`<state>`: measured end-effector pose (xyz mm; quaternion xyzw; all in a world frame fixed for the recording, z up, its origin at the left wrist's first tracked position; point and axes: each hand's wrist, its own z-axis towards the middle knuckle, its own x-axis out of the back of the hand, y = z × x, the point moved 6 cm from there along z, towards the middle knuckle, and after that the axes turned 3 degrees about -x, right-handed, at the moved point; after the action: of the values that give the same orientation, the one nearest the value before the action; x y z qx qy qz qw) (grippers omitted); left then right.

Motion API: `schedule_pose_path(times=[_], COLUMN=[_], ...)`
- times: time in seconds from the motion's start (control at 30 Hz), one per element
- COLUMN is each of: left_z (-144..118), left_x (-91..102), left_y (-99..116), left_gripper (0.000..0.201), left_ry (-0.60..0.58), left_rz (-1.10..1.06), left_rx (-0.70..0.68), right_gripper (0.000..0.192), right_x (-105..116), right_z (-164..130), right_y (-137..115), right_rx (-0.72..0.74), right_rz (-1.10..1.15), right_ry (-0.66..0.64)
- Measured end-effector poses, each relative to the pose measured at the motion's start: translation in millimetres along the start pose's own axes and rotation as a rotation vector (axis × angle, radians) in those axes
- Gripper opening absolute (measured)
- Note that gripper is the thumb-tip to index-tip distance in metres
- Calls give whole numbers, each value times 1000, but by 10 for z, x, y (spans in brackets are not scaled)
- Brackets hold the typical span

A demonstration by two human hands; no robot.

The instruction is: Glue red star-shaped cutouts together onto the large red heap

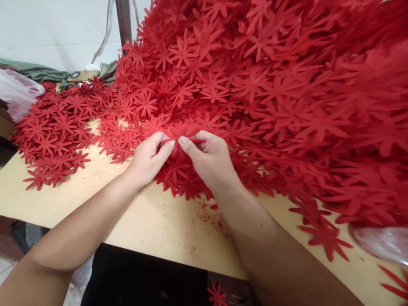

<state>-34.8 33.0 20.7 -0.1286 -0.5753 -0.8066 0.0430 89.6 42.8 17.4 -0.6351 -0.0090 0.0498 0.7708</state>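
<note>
My left hand (148, 157) and my right hand (207, 159) meet near the middle of the wooden table (159, 221). Together their thumbs and forefingers pinch a small stack of red flower-shaped cutouts (181, 129). Behind and to the right of the hands rises a huge heap of the same red cutouts (270, 85). More cutouts lie spread flat under my hands and on the table's left side (54, 136).
A clear plastic bag (17, 95) sits at the far left; another bag (382, 242) lies at the right edge. Single red cutouts (325, 238) are scattered near the table's front right. Green cloth (38, 72) and a dark post (123, 21) stand at the back. One cutout (217, 294) lies below the table's front edge.
</note>
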Motion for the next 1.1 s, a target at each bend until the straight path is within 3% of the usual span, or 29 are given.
schedule_pose_path(times=[0.2, 0.33, 0.4, 0.53, 0.63, 0.73, 0.8, 0.9, 1.0, 1.1], left_z=[33, 45, 49, 83, 113, 119, 106, 75, 56, 54], left_x=[63, -4, 13, 165, 247, 219, 161, 102, 94, 97], left_y=[-32, -62, -69, -109, -159, -151, -113, -75, -89, -112], left_gripper=[27, 32, 28, 21, 20, 24, 27, 28, 32, 35], left_ry=[127, 65, 95, 246, 314, 292, 244, 196, 181, 168], left_rz=[-239, -335, -336, -324, -337, -355, -364, -348, -323, -285], left_rx=[22, 66, 73, 83, 113, 107, 86, 84, 118, 127], right_gripper=[50, 51, 56, 56, 46, 31, 35, 39, 43, 39], right_x=[7, -88, -94, -21, 92, 194, 211, 129, 5, -55], right_z=[-23, -32, -34, -12, 32, 49, 34, 1, -24, -24], right_y=[-55, -77, -89, -92, -24, 3, -31, -100, -101, -47], right_rx=[43, 84, 99, 150, 159, 207, 247, 240, 143, 70], right_rz=[-82, -47, -66, -164, -178, -187, -201, -200, -118, -33], right_ry=[46, -44, -41, 17, 106, 215, 235, 123, -31, -71])
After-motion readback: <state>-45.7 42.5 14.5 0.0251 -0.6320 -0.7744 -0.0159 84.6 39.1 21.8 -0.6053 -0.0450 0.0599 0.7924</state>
